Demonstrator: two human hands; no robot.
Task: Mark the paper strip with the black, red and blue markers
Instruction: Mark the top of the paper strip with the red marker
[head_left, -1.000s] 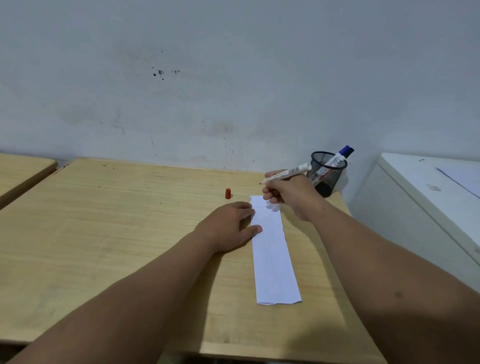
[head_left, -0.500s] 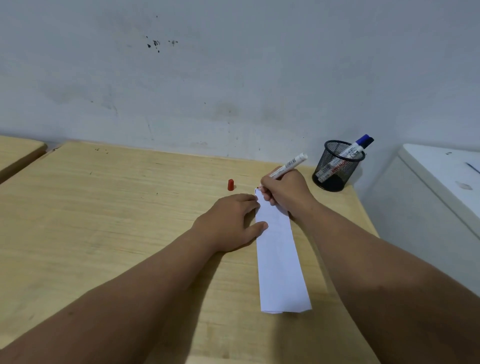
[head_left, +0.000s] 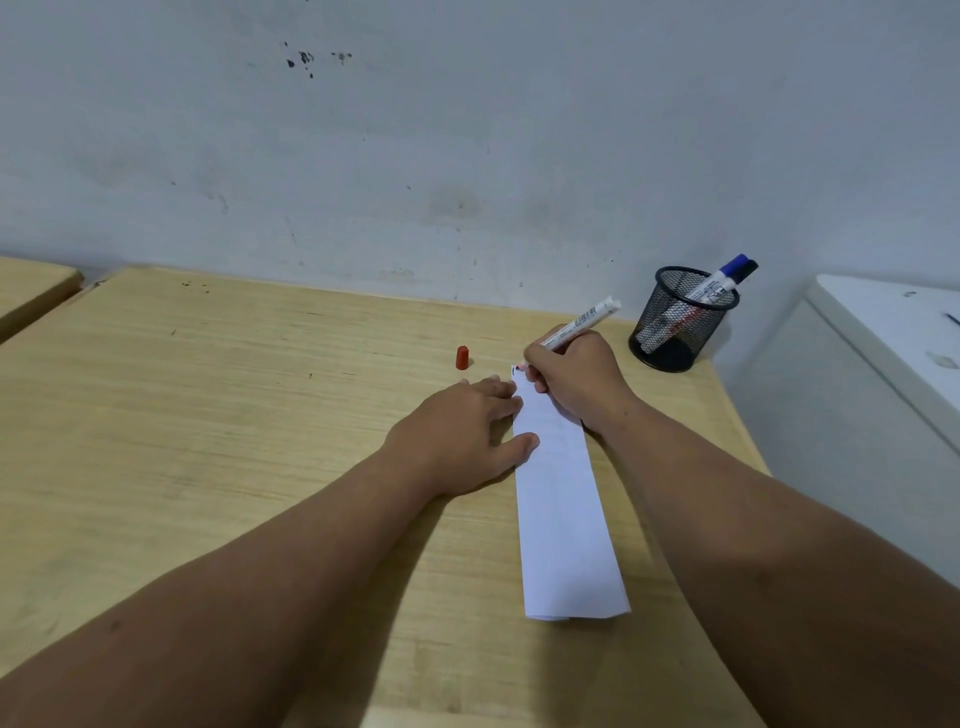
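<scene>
A long white paper strip (head_left: 563, 525) lies on the wooden desk (head_left: 218, 405), running away from me. My left hand (head_left: 462, 431) rests flat on the desk with fingers and thumb pressing the strip's left edge. My right hand (head_left: 574, 376) grips an uncapped red marker (head_left: 589, 319), its tip touching the far left corner of the strip beside a small dark mark. The red cap (head_left: 462, 358) stands on the desk just left of the strip's far end. A blue-capped marker (head_left: 722, 283) and another marker stand in the black mesh cup (head_left: 675, 325).
The mesh cup sits at the desk's far right corner, close to the grey wall (head_left: 467, 130). A white cabinet (head_left: 883, 364) stands to the right of the desk. Another wooden desk (head_left: 31, 291) shows at the far left.
My right hand has lowered the red marker from above the strip's far end until its tip is on the paper. The left hand has stayed on the strip's edge.
</scene>
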